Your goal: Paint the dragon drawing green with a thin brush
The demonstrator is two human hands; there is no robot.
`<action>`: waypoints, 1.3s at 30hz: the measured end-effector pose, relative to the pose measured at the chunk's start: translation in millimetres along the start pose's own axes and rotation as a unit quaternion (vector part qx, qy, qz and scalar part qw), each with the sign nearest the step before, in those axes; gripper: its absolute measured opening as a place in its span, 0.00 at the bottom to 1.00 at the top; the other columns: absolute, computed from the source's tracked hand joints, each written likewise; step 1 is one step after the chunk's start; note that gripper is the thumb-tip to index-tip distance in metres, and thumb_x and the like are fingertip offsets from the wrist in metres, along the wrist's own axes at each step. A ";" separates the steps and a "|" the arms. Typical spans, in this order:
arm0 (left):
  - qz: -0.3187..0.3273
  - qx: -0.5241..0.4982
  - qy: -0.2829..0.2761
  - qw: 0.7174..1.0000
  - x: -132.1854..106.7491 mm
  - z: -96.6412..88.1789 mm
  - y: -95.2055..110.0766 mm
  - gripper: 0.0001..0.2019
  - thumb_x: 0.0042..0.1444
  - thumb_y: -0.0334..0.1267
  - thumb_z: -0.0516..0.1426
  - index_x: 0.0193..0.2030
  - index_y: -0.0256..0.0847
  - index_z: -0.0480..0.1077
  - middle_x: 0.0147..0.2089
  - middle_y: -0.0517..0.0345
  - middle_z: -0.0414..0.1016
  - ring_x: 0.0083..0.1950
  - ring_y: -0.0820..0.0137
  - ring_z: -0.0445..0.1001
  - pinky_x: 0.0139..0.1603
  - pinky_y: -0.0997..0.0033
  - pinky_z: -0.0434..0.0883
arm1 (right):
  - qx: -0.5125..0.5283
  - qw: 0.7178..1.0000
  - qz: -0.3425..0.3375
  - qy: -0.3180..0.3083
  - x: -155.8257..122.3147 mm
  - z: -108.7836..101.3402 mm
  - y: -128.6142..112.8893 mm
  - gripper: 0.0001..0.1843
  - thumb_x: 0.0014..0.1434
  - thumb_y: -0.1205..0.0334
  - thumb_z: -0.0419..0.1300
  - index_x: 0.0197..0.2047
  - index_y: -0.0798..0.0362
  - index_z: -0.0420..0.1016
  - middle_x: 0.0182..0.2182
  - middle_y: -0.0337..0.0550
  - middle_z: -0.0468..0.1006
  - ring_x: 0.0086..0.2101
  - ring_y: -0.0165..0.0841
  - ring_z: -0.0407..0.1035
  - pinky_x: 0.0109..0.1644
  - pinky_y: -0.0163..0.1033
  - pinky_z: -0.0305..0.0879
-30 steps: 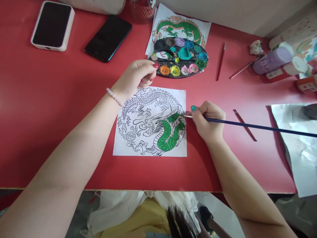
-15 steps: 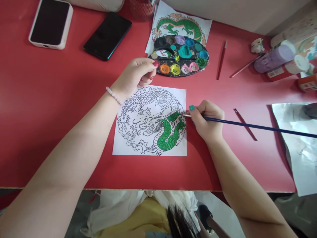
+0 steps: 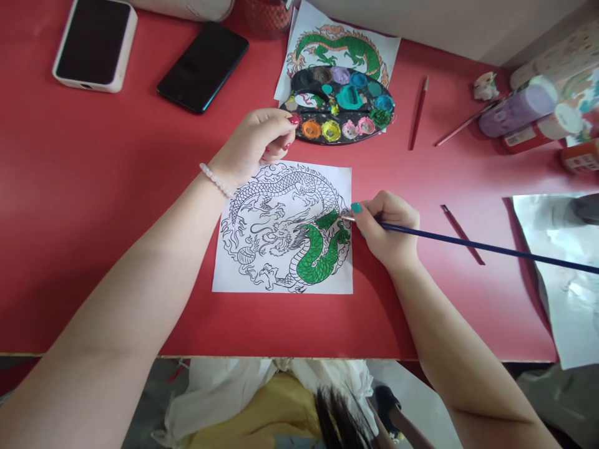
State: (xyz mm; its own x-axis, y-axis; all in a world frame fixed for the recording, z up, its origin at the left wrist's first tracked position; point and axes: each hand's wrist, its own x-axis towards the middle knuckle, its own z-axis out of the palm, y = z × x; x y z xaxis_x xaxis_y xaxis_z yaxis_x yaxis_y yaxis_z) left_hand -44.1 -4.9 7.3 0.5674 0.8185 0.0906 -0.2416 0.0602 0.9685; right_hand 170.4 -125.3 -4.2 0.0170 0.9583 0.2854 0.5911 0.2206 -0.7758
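My right hand is closed around a long blue paintbrush. The brush tip touches the right side of a white sheet with a dragon line drawing, at the edge of a green-painted patch. Much of the dragon's lower right body is green; the rest is bare outline. Above the sheet's top edge, my left hand is closed at the left rim of a black oval paint palette, its thumb over the rim and fingers curled below. Wells of many colours fill the palette.
Behind the palette lies a painted green dragon picture. A black phone and a white-cased device are at upper left. Thin red brushes, paint bottles, crumpled tissue and a silvery sheet are on the right.
My right hand has shifted slightly left with the paintbrush, and the handle's far end has dipped a little. My left hand stays put at the palette.
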 end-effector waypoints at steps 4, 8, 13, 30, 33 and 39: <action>-0.001 -0.002 0.000 1.000 0.0 -0.2 -0.1 0.12 0.51 0.33 0.51 0.18 0.39 0.58 0.15 0.68 0.41 0.17 0.81 0.41 0.20 0.72 0.38 | -0.015 1.000 -0.001 -0.002 0.7 -0.2 -1.7 0.17 0.50 0.67 0.59 0.18 0.52 0.53 0.15 0.32 0.58 0.18 0.22 0.51 0.21 0.33 0.48; -0.004 0.013 0.003 1.000 -0.4 0.2 1.2 0.12 0.52 0.33 0.52 0.18 0.39 0.58 0.15 0.68 0.42 0.18 0.81 0.40 0.22 0.71 0.39 | -0.004 1.000 0.010 -0.001 0.5 -0.6 -2.6 0.17 0.51 0.68 0.57 0.18 0.52 0.53 0.15 0.32 0.58 0.18 0.22 0.50 0.21 0.33 0.49; -0.002 0.005 0.012 1.000 0.4 -0.5 -0.6 0.12 0.49 0.35 0.53 0.17 0.39 0.58 0.15 0.68 0.42 0.17 0.82 0.41 0.20 0.73 0.38 | 0.012 1.000 0.009 -0.010 -0.1 -0.4 -1.4 0.17 0.51 0.68 0.58 0.18 0.52 0.53 0.15 0.31 0.58 0.18 0.22 0.51 0.21 0.33 0.48; -0.016 0.053 0.004 0.998 -2.7 0.1 2.5 0.14 0.58 0.30 0.45 0.21 0.36 0.54 0.18 0.69 0.42 0.17 0.89 0.46 0.22 0.82 0.42 | 0.020 1.000 0.012 -0.013 1.2 -1.1 -1.6 0.17 0.52 0.67 0.57 0.18 0.51 0.52 0.15 0.31 0.57 0.17 0.23 0.50 0.21 0.34 0.47; -0.026 0.051 0.013 0.998 -2.6 0.4 3.0 0.14 0.58 0.30 0.46 0.20 0.36 0.54 0.17 0.68 0.41 0.17 0.87 0.46 0.21 0.80 0.42 | 0.026 1.000 0.006 -0.002 0.4 0.3 -1.7 0.18 0.53 0.65 0.57 0.19 0.51 0.52 0.15 0.32 0.57 0.18 0.22 0.50 0.22 0.33 0.48; -0.018 0.029 0.010 0.999 -1.6 -0.8 2.2 0.14 0.56 0.32 0.48 0.19 0.37 0.55 0.17 0.67 0.41 0.16 0.84 0.45 0.19 0.79 0.42 | 0.034 0.999 0.002 -0.026 -0.7 5.4 -0.2 0.18 0.54 0.62 0.58 0.20 0.52 0.51 0.15 0.31 0.56 0.18 0.22 0.49 0.21 0.33 0.47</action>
State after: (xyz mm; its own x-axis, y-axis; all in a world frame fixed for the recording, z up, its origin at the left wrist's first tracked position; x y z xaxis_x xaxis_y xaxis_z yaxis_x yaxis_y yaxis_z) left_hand -46.2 -5.6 9.2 0.5590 0.8276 0.0519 -0.1753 0.0568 0.9829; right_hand 165.9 -125.0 -7.3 -0.0248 0.9669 0.2539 0.5351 0.2274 -0.8136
